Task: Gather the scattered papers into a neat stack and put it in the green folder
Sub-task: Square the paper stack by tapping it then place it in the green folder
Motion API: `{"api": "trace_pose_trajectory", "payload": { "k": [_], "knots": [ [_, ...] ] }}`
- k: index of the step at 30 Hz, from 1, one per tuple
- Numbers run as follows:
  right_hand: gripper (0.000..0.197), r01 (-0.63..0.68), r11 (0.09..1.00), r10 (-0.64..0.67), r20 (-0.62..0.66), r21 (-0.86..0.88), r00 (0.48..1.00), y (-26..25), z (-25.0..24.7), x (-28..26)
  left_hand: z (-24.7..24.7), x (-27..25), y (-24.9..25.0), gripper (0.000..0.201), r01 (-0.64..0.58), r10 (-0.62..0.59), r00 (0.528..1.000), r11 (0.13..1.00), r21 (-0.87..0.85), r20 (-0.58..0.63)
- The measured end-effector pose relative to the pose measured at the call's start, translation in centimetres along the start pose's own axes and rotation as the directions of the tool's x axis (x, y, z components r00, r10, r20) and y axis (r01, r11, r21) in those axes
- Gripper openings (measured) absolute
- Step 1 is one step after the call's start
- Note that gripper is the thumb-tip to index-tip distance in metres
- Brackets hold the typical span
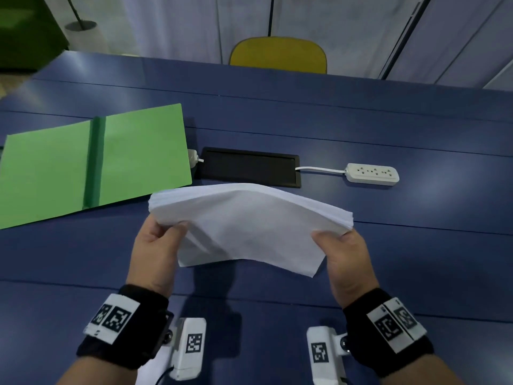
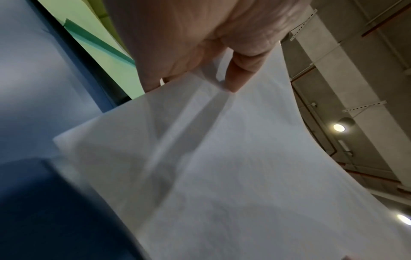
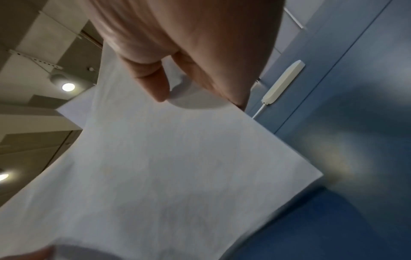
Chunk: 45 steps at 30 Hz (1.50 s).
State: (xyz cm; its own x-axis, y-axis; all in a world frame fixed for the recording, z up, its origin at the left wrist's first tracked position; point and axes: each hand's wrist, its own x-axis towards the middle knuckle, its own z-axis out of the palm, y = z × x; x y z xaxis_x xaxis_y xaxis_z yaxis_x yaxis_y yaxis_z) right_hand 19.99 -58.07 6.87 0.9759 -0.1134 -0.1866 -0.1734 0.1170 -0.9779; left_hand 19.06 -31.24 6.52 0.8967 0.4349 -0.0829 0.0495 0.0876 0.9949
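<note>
A stack of white papers hangs above the blue table, bowed upward in the middle. My left hand grips its left side with the thumb on the near face, and my right hand grips its right side the same way. The left wrist view shows my thumb pressed on the paper stack; the right wrist view shows the same on the paper stack. The green folder lies open and flat on the table to the left, and a strip of the green folder shows past my left hand.
A black cable hatch is set into the table just beyond the papers. A white power strip lies to its right, also seen as the power strip. A yellow chair stands at the far edge.
</note>
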Motion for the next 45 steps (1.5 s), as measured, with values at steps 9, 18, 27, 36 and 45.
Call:
{"api": "trace_pose_trajectory", "payload": {
  "k": [9, 18, 27, 36, 45],
  "knots": [
    [0.035, 0.068, 0.998, -0.068, -0.020, -0.004, 0.997, -0.7, 0.1, -0.2, -0.3, 0.5, 0.7, 0.044, -0.030, 0.032, 0.999, 0.994, -0.103, 0.021],
    [0.053, 0.063, 0.997, -0.065, -0.035, -0.054, 0.997, -1.4, -0.6, -0.2, -0.5, 0.6, 1.4, 0.052, -0.036, 0.046, 0.997, 0.988, -0.151, 0.062],
    [0.065, 0.055, 0.996, -0.057, -0.029, -0.069, 0.998, -1.7, -1.1, 0.3, -0.4, 0.9, 1.5, 0.064, -0.003, 0.021, 0.996, 0.980, -0.197, 0.091],
    [0.043, 0.052, 0.988, -0.061, -0.061, -0.142, 0.996, -0.9, -0.5, 0.4, 0.3, 0.8, 0.1, 0.038, -0.024, 0.025, 1.000, 0.991, -0.135, 0.004],
    [0.036, 0.164, 0.985, -0.163, -0.015, 0.048, 0.987, -3.4, 0.1, -1.7, 0.6, -1.8, 2.8, 0.043, -0.247, 0.244, 0.969, 0.959, -0.139, -0.037]
  ]
}}
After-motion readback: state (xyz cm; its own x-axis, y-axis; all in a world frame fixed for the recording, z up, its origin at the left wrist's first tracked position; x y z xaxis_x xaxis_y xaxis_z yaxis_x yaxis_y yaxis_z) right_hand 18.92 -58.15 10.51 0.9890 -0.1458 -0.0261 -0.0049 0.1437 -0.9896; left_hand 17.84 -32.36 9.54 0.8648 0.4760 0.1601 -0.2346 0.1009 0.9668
